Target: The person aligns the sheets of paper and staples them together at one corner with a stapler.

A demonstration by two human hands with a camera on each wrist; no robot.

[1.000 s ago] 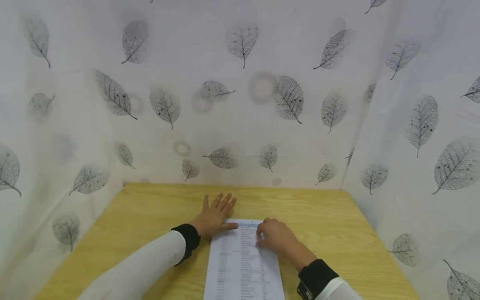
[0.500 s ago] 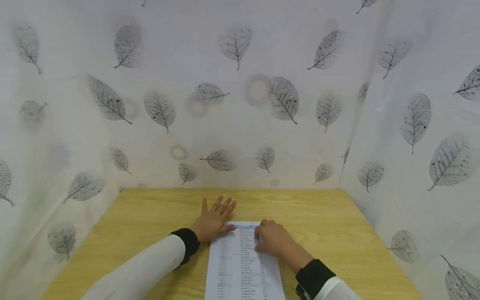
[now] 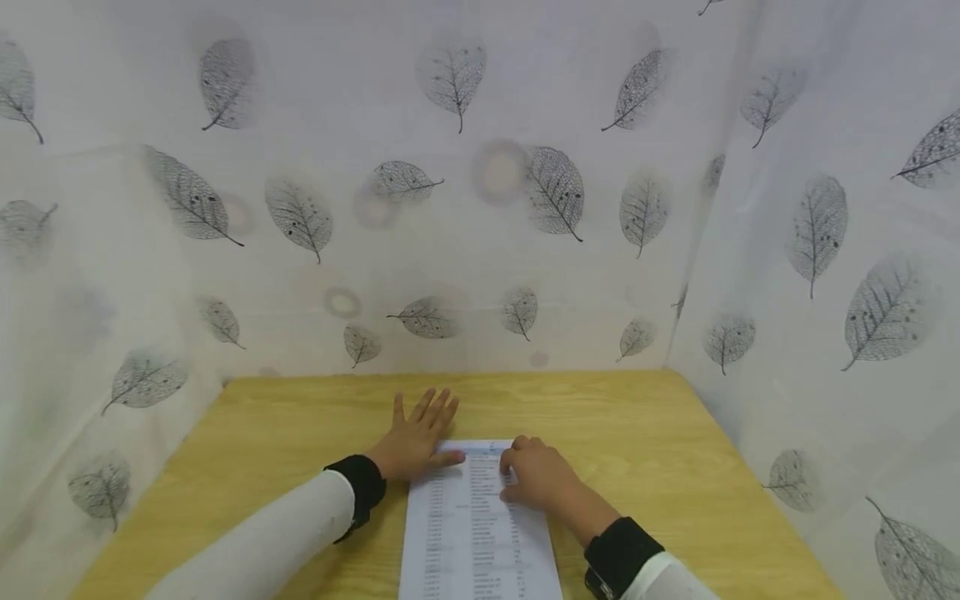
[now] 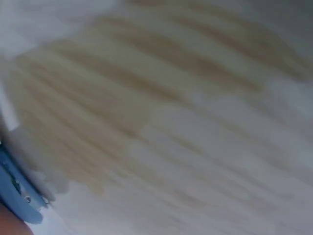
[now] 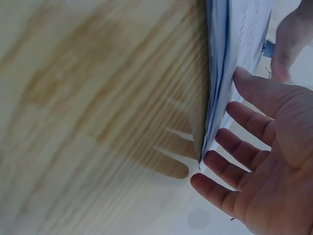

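A thin stack of printed paper sheets (image 3: pixel 472 542) lies on the wooden table, its loose edges showing in the right wrist view (image 5: pixel 217 73). My left hand (image 3: pixel 416 442) lies spread at the top left corner, thumb across the paper, other fingers on the wood. My right hand (image 3: pixel 543 475) is at the upper right of the sheets, fingers bent in the head view. In the right wrist view its thumb and fingertips touch or nearly touch the sheets, without curling round them. A blue piece with a small metal part (image 4: pixel 22 188) shows beside skin in the left wrist view; its kind is unclear.
The yellow wood-grain table (image 3: pixel 637 467) extends past both sides of the sheets. A pale curtain with leaf prints (image 3: pixel 480 250) hangs behind the table and along its sides. Black bands (image 3: pixel 622 554) circle both wrists over white sleeves.
The head view has turned slightly, so everything sits a little further left. Both hands keep nearly the same places and poses at the paper's upper corners.
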